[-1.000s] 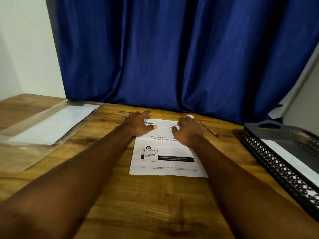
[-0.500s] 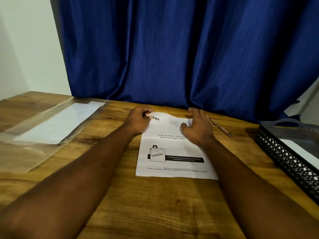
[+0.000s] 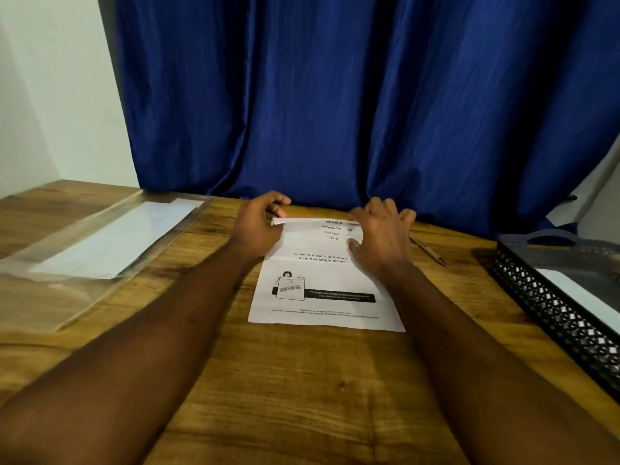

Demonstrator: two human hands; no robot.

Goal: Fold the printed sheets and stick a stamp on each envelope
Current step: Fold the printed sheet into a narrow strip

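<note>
Left hand curled, right hand spread

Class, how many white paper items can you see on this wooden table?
3: the printed white sheet at centre; a plain white sheet inside the clear plastic sleeve, left; white paper in the black mesh tray, right. More may be stacked underneath.

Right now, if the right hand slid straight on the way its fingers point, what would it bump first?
Probably the dark blue fabric curtain hanging behind the wooden table; the right hand points at it, though the gap is unclear.
</note>
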